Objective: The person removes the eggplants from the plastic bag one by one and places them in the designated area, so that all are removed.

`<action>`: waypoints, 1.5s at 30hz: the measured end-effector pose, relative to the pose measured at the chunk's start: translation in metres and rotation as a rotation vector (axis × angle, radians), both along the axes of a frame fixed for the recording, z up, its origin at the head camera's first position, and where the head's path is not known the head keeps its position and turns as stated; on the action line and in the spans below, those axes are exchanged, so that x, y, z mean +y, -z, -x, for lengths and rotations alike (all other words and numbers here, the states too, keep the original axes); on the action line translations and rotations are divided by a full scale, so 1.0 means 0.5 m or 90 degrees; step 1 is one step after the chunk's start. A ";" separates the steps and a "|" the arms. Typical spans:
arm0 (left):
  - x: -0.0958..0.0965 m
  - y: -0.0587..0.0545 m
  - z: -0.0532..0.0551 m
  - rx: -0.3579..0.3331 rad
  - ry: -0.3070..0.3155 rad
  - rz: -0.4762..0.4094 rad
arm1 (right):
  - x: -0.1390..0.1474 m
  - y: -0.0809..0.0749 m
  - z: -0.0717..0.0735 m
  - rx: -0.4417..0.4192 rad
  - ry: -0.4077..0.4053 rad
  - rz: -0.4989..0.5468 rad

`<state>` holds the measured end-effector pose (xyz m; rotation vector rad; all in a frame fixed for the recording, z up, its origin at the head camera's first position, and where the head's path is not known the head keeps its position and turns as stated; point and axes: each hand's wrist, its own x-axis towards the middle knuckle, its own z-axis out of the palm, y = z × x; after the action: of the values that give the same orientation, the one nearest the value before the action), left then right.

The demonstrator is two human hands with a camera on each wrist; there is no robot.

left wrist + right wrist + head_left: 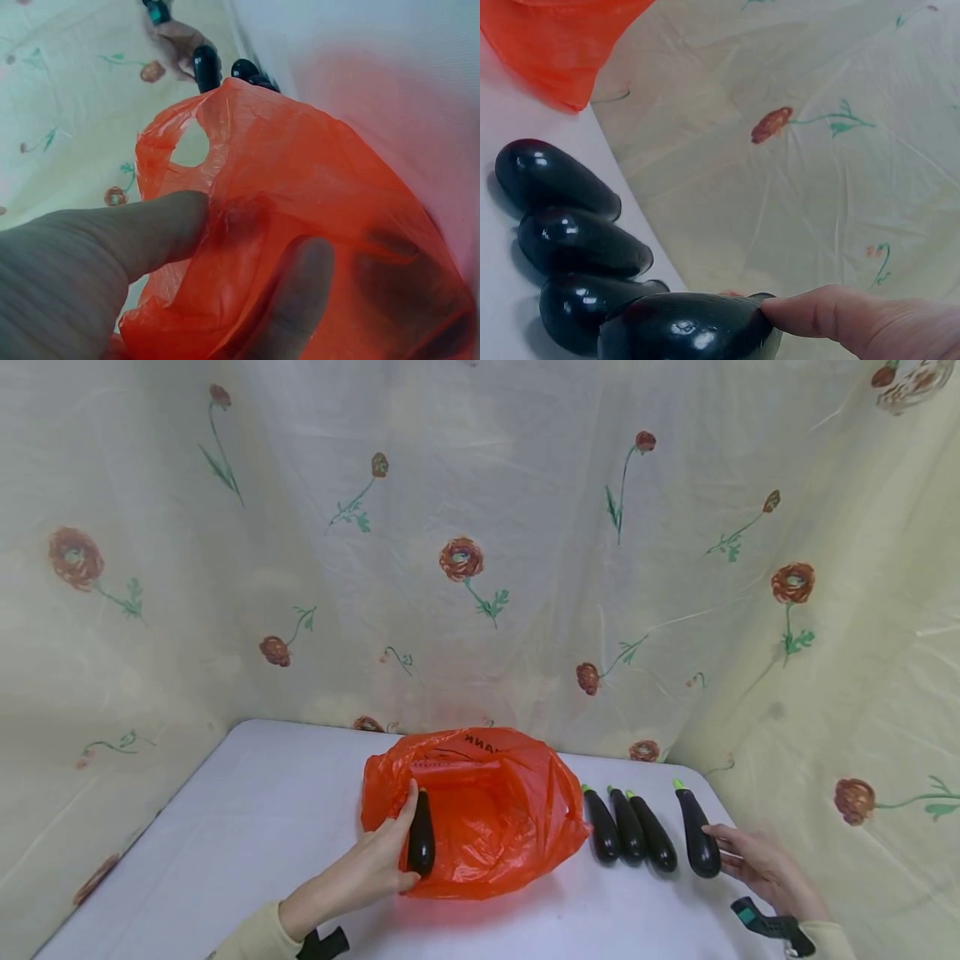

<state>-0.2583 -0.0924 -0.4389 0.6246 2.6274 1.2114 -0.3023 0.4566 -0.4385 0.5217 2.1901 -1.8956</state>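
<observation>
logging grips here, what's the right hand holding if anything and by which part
An eggplant: the right hand holds it by the side of its dark body, clear of the green stem end.

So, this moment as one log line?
Left hand: holds red bag | right hand: holds eggplant | in bag: another eggplant | beside bag: three eggplants

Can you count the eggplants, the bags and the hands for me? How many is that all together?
Red bag: 1
Hands: 2 (left hand, right hand)
Eggplants: 5 (three eggplants beside the bag, the held eggplant in the right hand, the bagged eggplant)
Total: 8 in sight; the bag could hide more.
</observation>
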 end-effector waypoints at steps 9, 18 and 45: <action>0.003 -0.001 0.001 0.002 -0.014 0.006 | 0.018 0.031 0.019 -0.012 0.011 -0.029; 0.006 0.000 -0.001 -0.003 -0.019 0.021 | 0.025 0.052 0.022 -0.023 0.017 -0.032; 0.000 0.004 -0.001 0.022 0.000 0.021 | 0.022 0.098 0.060 -0.054 -0.010 -0.157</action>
<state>-0.2578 -0.0923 -0.4411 0.6461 2.6702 1.1656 -0.3322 0.4676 -0.4873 0.6117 2.3776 -1.5735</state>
